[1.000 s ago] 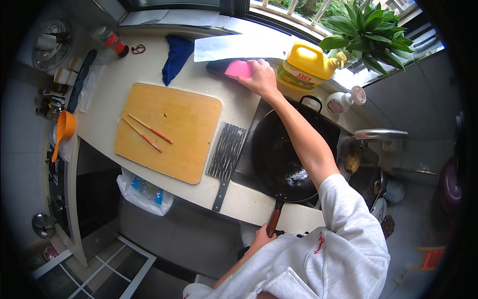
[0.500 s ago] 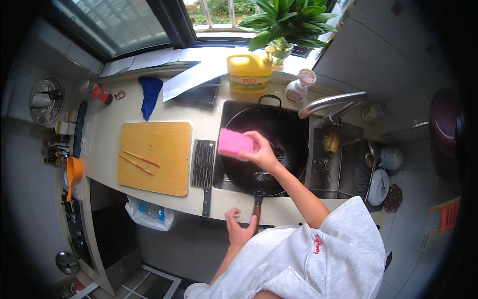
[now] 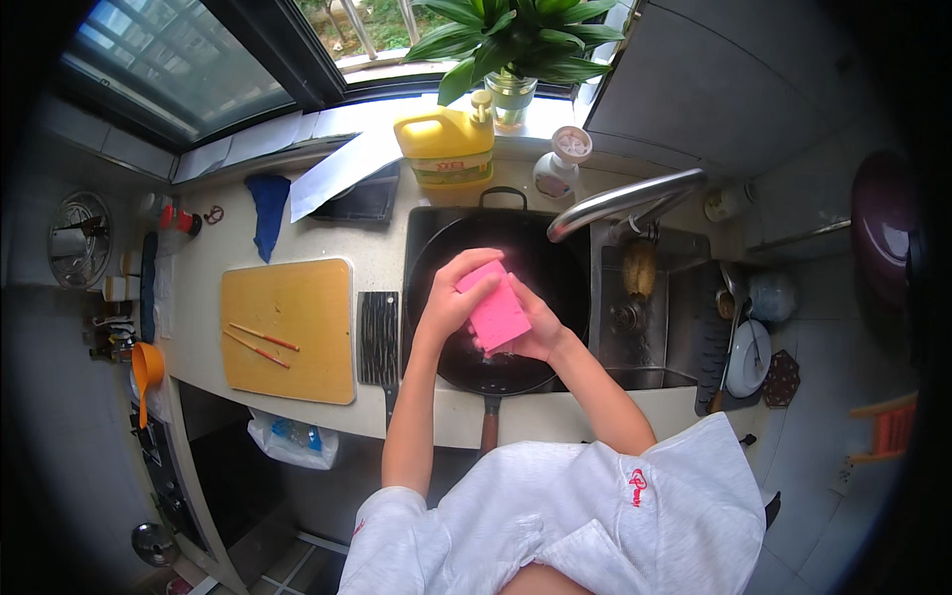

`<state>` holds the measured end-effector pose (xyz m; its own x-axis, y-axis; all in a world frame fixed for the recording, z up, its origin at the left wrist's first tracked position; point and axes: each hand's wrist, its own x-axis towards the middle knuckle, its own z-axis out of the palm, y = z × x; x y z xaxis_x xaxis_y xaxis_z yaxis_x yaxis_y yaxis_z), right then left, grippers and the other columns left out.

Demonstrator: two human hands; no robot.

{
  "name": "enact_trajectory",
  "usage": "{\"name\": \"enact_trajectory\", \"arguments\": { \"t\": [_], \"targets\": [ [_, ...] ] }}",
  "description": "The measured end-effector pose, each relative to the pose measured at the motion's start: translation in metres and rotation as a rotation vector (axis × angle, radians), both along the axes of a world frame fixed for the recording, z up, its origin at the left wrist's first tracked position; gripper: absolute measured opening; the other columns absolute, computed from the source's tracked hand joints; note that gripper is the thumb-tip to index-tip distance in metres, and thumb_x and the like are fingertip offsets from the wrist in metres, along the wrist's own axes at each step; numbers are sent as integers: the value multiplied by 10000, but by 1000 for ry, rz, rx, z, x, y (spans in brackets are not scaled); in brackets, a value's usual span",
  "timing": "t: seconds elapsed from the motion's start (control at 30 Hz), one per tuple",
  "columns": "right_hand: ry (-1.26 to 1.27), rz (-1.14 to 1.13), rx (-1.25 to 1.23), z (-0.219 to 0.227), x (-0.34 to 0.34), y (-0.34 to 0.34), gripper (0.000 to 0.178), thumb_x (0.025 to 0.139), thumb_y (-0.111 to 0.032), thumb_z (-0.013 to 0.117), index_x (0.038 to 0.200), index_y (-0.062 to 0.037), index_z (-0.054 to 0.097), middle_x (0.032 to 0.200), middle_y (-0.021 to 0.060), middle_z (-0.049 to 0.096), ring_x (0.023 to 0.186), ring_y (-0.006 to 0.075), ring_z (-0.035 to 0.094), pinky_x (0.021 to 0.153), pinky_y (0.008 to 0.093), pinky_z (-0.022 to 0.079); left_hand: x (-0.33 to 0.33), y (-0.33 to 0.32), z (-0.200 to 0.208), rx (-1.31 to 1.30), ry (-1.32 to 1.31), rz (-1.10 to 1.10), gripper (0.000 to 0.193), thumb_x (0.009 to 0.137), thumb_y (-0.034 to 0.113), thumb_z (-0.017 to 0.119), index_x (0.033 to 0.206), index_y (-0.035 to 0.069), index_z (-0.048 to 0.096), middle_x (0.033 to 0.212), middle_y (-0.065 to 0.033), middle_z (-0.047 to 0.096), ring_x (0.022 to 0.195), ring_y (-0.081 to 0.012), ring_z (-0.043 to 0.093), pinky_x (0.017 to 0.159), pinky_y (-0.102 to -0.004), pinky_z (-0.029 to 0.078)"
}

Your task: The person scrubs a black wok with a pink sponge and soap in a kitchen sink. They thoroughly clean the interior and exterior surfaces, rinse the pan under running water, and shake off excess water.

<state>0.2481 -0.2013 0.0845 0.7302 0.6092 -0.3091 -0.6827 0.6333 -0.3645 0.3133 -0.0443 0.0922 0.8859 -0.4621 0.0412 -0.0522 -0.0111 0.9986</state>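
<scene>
Both my left hand and right hand have fingers clasped around the pink sponge above the wok, its long axis slanting rightward toward the counter's near edge.

Pink sponge held between my left hand and right hand, above the black wok; wok's handle points toward me. Cleaver left of wok; farther left, cutting board bearing two chopsticks.
</scene>
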Motion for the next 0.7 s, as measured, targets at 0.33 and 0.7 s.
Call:
{"name": "enact_trajectory", "arguments": {
  "t": [0.33,0.7],
  "targets": [
    [-147,-589,-18,1,144,-1,552,950,-563,321,1143,-88,523,846,91,608,584,217,603,361,233,378,173,-49,82,296,-608,128,233,909,129,538,1084,-4,617,1073,-177,636,994,-320,619,877,-359,461],
    [-128,-554,-105,7,186,-4,483,970,-470,300,1151,-70,500,857,113,615,538,184,584,322,216,338,269,-98,62,796,-149,-227,480,971,402,441,1115,-20,619,1070,-148,667,928,-211,636,743,-339,524]
  ]
}}
